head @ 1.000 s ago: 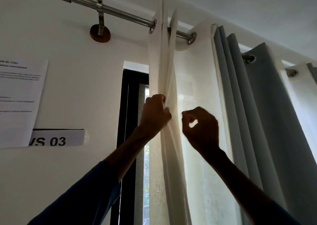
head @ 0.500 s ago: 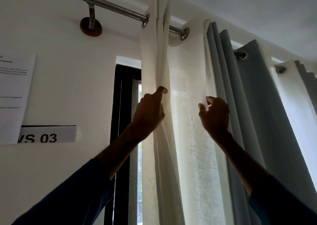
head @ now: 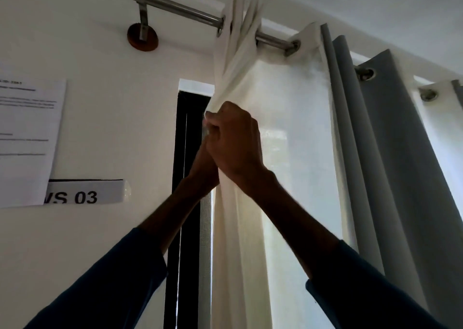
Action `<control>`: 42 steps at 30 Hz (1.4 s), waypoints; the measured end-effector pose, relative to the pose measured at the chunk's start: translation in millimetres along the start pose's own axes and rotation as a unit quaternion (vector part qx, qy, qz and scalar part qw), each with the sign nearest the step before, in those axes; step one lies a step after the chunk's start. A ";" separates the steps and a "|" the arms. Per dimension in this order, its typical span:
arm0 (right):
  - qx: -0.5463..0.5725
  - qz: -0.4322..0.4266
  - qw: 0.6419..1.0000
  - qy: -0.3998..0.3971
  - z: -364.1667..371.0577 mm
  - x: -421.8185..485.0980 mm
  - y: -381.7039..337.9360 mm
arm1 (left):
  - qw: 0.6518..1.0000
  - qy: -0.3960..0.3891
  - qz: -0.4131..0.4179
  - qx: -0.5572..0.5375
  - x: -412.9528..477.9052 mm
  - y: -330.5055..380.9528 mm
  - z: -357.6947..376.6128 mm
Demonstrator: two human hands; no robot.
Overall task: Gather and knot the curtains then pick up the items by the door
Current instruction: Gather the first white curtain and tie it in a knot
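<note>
Cream sheer curtain hangs from the steel rod, its left folds bunched into a rope that twists up to the eyelets. Both my hands meet on that bunch beside the dark window frame: my right hand in front, fingers curled tight round the cloth, my left hand pressed behind it, also closed on the fabric. Grey curtain hangs loose to the right; a paper notice sits on the wall at left
</note>
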State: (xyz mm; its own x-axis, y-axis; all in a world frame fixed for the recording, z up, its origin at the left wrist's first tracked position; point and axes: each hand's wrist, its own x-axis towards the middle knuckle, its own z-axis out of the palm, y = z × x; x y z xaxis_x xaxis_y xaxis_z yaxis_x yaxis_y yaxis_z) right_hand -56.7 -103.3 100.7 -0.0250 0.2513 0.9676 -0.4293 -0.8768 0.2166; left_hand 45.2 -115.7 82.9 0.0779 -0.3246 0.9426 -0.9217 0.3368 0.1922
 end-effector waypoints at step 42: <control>0.125 0.052 0.990 0.044 14.5 -101.6 64.4 | 0.995 0.084 0.050 0.007 8.4 21.2 7.2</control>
State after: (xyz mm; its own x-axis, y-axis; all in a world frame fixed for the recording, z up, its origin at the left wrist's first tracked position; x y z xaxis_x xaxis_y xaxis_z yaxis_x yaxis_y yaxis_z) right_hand -68.7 -191.2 18.3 -0.1406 0.1787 0.9738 -0.1834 -0.9713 0.1518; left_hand 23.5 -117.7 93.0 0.0474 -0.1383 0.9893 -0.9329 0.3479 0.0933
